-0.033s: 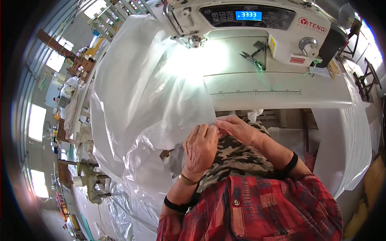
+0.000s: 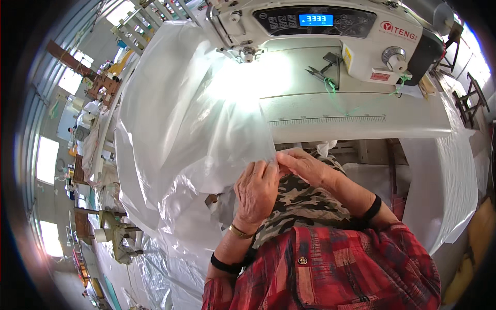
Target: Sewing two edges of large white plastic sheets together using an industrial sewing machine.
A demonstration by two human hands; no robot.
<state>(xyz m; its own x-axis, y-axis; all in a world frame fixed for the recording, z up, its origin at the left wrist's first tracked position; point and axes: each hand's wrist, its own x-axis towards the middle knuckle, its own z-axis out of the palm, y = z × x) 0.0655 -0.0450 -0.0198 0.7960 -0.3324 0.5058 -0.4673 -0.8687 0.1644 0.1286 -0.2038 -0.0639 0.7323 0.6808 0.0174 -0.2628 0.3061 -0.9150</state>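
A large translucent white plastic sheet (image 2: 170, 129) spreads from under the sewing machine (image 2: 315, 23) down the left side of the table and over its front edge. Both hands meet at the sheet's right corner, just above my lap. My left hand (image 2: 257, 188) is closed, its curled fingers pinching the edge. My right hand (image 2: 302, 166) is also closed there, thumb and forefinger pressed together at the same corner. The fingertips hide exactly how the edge lies between them. Bright lamp light falls on the sheet below the needle area (image 2: 248, 54).
Thread snips (image 2: 316, 75) with green thread lie on the machine bed, right of the needle. A ruler strip (image 2: 328, 120) runs along the table's front. More plastic sheeting (image 2: 439, 186) hangs at the right. Another machine (image 2: 119, 237) and a wall with windows stand at the left.
Both hands keep their pinch on the sheet's corner almost unmoved. The whole view has shifted very slightly.
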